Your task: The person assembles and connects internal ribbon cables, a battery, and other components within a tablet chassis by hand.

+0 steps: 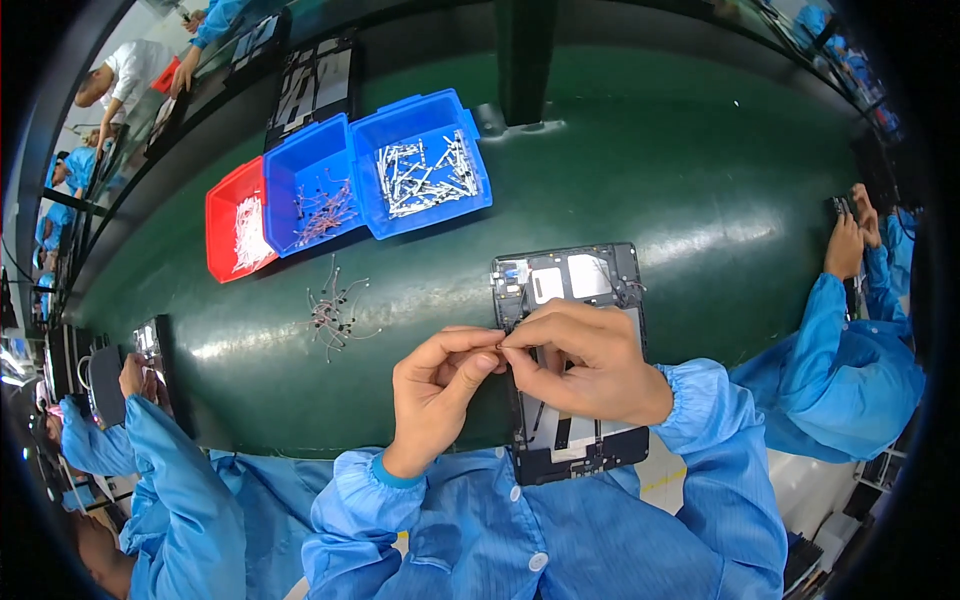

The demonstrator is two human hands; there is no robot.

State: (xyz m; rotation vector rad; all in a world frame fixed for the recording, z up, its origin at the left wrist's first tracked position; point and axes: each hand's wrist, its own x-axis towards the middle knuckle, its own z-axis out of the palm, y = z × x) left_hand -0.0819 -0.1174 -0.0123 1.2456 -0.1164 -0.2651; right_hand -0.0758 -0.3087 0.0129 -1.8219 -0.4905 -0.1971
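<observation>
My left hand (436,388) and my right hand (585,362) meet fingertip to fingertip, both pinched, over the left side of an opened tablet (625,442). What sits between the fingertips is too small to name. The tablet lies with its inside up, showing a black frame, silver panels and dark strips; my right hand and forearm cover part of it. To the left of my left hand, a loose pile of thin wires with small dark ends (332,312) rests on the green table (420,285).
Farther back stand a red bin (218,232) of white pieces, a blue bin (290,165) of wired parts and a second blue bin (400,115) of white strips. A dark post (525,60) rises behind them. Co-workers sit on both sides, their hands (848,240) over devices.
</observation>
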